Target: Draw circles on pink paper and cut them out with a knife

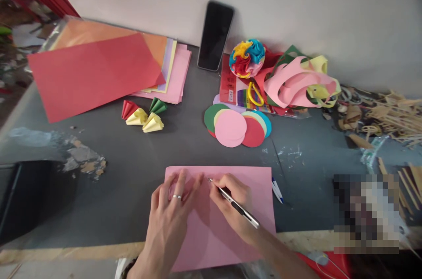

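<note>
- Head view, lower centre: a pink sheet (227, 208) lies flat on the dark surface (138, 160), its near edge reaching past the front edge of the surface.
- Left hand (171, 213): open, fingers spread and flat on the left part of the pink sheet. It appears to press on a round pink shape under the fingertips, which is hard to tell apart from the sheet. A ring shows on one finger. The flat press likely keeps the paper from sliding.
- Right hand (235, 208): closed around a pen (234, 203) in a writing grip. The pen tip meets the paper just beside the left fingertips; the barrel slants toward the lower right.
- Centre of frame: a fan of paper circles (237, 127) lies above the sheet, overlapping one another.
- Left of the circles: small folded paper cones (143, 116), red, yellow and green, lie clustered together.
- Upper left: a stack of coloured paper (99, 68), red sheet on top.
- Upper centre: a phone (215, 35) leans upright against the wall.
- Upper right: a multicoloured paper ball (247, 57) sits beside a pile of curled paper offcuts (296, 81).
- Just right of the pink sheet: a second pen (277, 190) lies on the surface.
</note>
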Motion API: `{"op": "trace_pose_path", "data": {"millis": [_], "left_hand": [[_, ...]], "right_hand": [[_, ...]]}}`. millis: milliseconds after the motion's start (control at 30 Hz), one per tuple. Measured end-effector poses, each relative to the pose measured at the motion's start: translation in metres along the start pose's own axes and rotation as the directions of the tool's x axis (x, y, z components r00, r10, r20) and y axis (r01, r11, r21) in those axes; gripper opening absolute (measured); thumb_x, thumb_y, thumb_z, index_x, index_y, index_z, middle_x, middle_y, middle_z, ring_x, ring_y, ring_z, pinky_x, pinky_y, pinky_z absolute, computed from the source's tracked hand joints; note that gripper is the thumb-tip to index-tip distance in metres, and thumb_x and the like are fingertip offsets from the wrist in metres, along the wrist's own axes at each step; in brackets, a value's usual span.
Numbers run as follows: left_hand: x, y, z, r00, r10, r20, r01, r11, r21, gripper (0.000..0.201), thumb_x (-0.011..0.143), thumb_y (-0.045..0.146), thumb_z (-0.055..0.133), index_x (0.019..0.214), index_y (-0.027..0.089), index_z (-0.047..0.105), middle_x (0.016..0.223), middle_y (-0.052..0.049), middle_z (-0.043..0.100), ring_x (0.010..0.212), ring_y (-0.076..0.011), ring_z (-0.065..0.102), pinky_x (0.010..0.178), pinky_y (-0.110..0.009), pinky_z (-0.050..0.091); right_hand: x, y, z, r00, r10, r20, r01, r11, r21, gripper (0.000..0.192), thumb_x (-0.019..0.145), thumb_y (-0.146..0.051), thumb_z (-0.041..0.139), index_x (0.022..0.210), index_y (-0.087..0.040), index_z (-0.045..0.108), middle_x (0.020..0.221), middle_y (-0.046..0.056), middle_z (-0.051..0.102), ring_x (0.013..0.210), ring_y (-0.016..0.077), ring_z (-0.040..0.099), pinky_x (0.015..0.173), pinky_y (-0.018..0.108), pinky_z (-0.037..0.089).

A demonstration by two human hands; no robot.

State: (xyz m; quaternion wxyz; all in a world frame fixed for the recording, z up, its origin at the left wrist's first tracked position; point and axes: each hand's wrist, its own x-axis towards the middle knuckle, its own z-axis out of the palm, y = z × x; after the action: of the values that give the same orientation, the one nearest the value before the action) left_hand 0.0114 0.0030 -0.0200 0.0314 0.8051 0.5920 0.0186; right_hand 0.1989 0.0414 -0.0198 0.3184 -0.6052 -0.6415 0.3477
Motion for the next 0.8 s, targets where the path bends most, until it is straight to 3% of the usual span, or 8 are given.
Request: {"op": "trace_pose_path", "data": {"millis": [367, 567, 800], "left_hand": [[0.002, -0.001, -0.001, 1.0, -0.003, 0.004, 0.003, 1.0, -0.02, 0.078, 0.082, 0.006, 0.068, 0.15, 0.04, 0.049, 0.153, -0.003, 0.053, 0.131, -0.0308, 0.049, 0.097, -0.043, 0.053], [0.0, -0.006, 0.006, 1.0, -0.007, 0.005, 0.008, 0.996, -0.089, 0.076, 0.085, 0.015, 0.072, 0.152, 0.04, 0.046, 0.155, -0.004, 0.05, 0.129, -0.0321, 0.05, 0.095, -0.045, 0.054], [0.003, -0.007, 0.008, 1.0, -0.017, 0.0, 0.017, 0.994, -0.111, 0.087, 0.077, 0.006, 0.073, 0.151, 0.043, 0.046, 0.151, -0.004, 0.055, 0.126, -0.0331, 0.052, 0.092, -0.047, 0.056]], "right_hand": [[-0.001, 0.006, 0.003, 0.992, -0.115, -0.047, 0.112, 0.991, -0.07, 0.029, 0.087, -0.015, 0.059, 0.072, -0.026, 0.037, 0.062, -0.005, 0.041, 0.053, 0.0153, 0.044, 0.049, 0.031, 0.036], [-0.004, 0.009, 0.003, 0.979, -0.202, -0.036, 0.197, 0.974, -0.115, 0.031, 0.085, -0.011, 0.058, 0.073, -0.027, 0.034, 0.061, -0.004, 0.042, 0.053, 0.0168, 0.046, 0.048, 0.031, 0.037], [-0.008, 0.019, 0.008, 0.942, -0.331, -0.062, 0.319, 0.936, -0.151, 0.034, 0.079, -0.003, 0.06, 0.074, -0.026, 0.036, 0.061, -0.006, 0.039, 0.053, 0.0143, 0.041, 0.048, 0.028, 0.037]]}}
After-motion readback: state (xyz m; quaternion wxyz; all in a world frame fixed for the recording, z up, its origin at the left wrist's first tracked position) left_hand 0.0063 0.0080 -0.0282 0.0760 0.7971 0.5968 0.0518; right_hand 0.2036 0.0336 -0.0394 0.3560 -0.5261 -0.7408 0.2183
